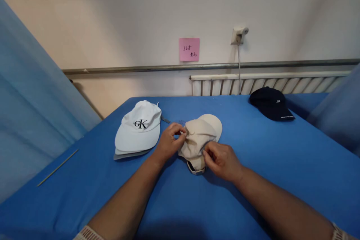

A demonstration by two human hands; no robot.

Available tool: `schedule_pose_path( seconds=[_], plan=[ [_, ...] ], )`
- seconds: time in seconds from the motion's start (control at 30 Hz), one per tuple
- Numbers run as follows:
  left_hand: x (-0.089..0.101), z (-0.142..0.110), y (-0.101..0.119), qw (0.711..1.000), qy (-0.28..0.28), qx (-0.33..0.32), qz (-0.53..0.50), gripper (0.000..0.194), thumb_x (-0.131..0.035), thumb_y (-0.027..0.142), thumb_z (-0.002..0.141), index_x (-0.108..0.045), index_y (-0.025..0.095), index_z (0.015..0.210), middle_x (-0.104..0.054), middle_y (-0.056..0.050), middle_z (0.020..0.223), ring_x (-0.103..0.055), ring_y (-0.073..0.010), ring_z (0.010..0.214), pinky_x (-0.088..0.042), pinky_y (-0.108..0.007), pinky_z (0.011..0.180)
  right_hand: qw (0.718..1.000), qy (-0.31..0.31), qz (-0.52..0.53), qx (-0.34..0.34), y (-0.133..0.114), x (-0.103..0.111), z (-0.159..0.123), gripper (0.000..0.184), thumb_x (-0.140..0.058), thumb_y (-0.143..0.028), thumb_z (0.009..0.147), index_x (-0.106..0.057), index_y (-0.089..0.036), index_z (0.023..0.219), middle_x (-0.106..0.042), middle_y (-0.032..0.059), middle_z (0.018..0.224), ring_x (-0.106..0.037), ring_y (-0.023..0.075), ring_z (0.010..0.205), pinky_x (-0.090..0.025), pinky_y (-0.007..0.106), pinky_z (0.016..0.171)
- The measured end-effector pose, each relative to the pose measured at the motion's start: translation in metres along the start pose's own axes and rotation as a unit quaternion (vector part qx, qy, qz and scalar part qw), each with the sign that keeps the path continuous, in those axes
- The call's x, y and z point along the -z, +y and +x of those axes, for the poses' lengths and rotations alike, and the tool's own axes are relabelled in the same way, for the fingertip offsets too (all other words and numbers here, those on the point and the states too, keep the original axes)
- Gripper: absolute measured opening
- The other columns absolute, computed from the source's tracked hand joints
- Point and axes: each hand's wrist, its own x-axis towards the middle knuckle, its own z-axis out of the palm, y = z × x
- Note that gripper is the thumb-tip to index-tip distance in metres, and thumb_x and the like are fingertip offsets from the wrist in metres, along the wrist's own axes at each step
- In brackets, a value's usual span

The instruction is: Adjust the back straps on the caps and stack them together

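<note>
A beige cap (200,135) lies crumpled on the blue table cover (281,157) in front of me, brim pointing away. My left hand (168,143) pinches the cap's left side with fingers closed on the fabric. My right hand (222,159) grips the cap's near edge, fingers closed on it. A white cap (139,129) with a black logo rests just left of my left hand, stacked on a grey brim (128,155).
A black cap (271,103) sits at the far right of the table. A thin stick (57,167) lies near the left edge. Behind are a white radiator (267,84), a metal rail (168,68), a pink note (189,49) and blue drapes on both sides.
</note>
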Motion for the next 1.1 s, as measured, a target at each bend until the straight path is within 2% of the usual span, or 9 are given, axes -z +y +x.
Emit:
schedule_pose_path(
  seconds=[0.1,0.23,0.4,0.5,0.57,0.7,0.8,0.97,1.1],
  plan=[
    [0.007,0.001,0.004,0.999,-0.029,-0.030,0.014,0.011,-0.053,0.021,0.083,-0.064,0.018,0.085,-0.060,-0.005,0.089,-0.056,-0.0173,0.086,-0.045,-0.030,0.079,1.000,-0.001,0.003,-0.013,0.000,0.001,0.000,0.012,-0.049,-0.019,0.085,-0.050,-0.020,0.073,-0.054,-0.0024,0.063,-0.047,0.0101,0.056,-0.032,0.023,0.057],
    [0.023,0.002,0.007,0.997,-0.056,-0.037,0.046,0.014,-0.056,0.023,0.079,-0.064,0.018,0.089,-0.060,-0.004,0.091,-0.056,-0.0187,0.088,-0.044,-0.031,0.080,0.998,-0.060,0.007,-0.031,-0.001,0.002,0.000,0.013,-0.055,-0.030,0.086,-0.054,-0.020,0.078,-0.059,-0.0022,0.068,-0.051,0.0105,0.058,-0.032,0.023,0.057],
    [0.038,-0.001,0.009,0.984,-0.118,0.054,0.122,0.015,-0.058,0.030,0.077,-0.065,0.018,0.081,-0.063,-0.003,0.081,-0.056,-0.0175,0.073,-0.040,-0.027,0.064,0.994,-0.096,-0.036,-0.035,-0.002,-0.002,0.001,0.011,-0.054,-0.026,0.085,-0.053,-0.020,0.076,-0.061,-0.0018,0.069,-0.051,0.0109,0.058,-0.029,0.025,0.056],
    [0.035,-0.005,0.010,0.972,-0.153,0.123,0.128,0.022,-0.060,0.040,0.076,-0.068,0.019,0.078,-0.065,-0.002,0.070,-0.055,-0.0169,0.060,-0.034,-0.026,0.054,0.994,-0.098,-0.038,-0.027,-0.001,-0.003,0.001,0.012,-0.052,-0.025,0.086,-0.052,-0.020,0.076,-0.061,-0.0014,0.068,-0.051,0.0112,0.059,-0.029,0.025,0.056],
    [0.028,-0.007,0.010,0.970,-0.154,0.147,0.112,0.024,-0.063,0.042,0.073,-0.069,0.019,0.074,-0.065,-0.002,0.064,-0.053,-0.0165,0.055,-0.030,-0.025,0.050,0.994,-0.102,-0.030,-0.024,-0.001,-0.003,0.001,0.012,-0.051,-0.024,0.087,-0.051,-0.020,0.076,-0.060,-0.0013,0.068,-0.051,0.0112,0.058,-0.030,0.025,0.056],
    [0.012,-0.011,0.010,0.977,-0.126,0.165,0.055,0.014,-0.063,0.030,0.067,-0.067,0.018,0.063,-0.063,-0.001,0.056,-0.051,-0.0152,0.049,-0.028,-0.024,0.047,0.994,-0.103,-0.024,-0.022,0.000,-0.001,0.001,0.012,-0.051,-0.025,0.087,-0.051,-0.020,0.077,-0.060,-0.0014,0.069,-0.051,0.0115,0.059,-0.030,0.024,0.056],
    [0.008,-0.011,0.011,0.977,-0.121,0.172,0.043,0.007,-0.061,0.023,0.063,-0.065,0.017,0.059,-0.061,0.001,0.054,-0.049,-0.0136,0.048,-0.027,-0.023,0.046,0.994,-0.102,-0.019,-0.022,0.000,-0.001,0.001,0.012,-0.051,-0.025,0.088,-0.051,-0.020,0.077,-0.061,-0.0015,0.069,-0.052,0.0115,0.059,-0.030,0.024,0.056],
    [0.022,-0.007,0.021,0.979,-0.117,0.145,0.084,0.009,-0.057,0.024,0.070,-0.062,0.018,0.066,-0.059,0.002,0.057,-0.048,-0.0129,0.051,-0.029,-0.023,0.048,0.997,-0.056,-0.015,-0.044,0.002,-0.004,0.001,0.013,-0.053,-0.025,0.086,-0.052,-0.020,0.074,-0.061,-0.0017,0.066,-0.052,0.0114,0.058,-0.032,0.024,0.056],
    [0.039,-0.007,0.028,0.985,-0.130,0.107,0.041,0.015,-0.052,0.032,0.081,-0.059,0.019,0.078,-0.058,0.001,0.066,-0.050,-0.0132,0.059,-0.035,-0.023,0.053,0.997,0.016,0.017,-0.079,0.005,-0.006,0.002,0.015,-0.054,-0.027,0.086,-0.054,-0.020,0.073,-0.061,-0.0016,0.063,-0.054,0.0113,0.056,-0.035,0.023,0.056]
  ],
)
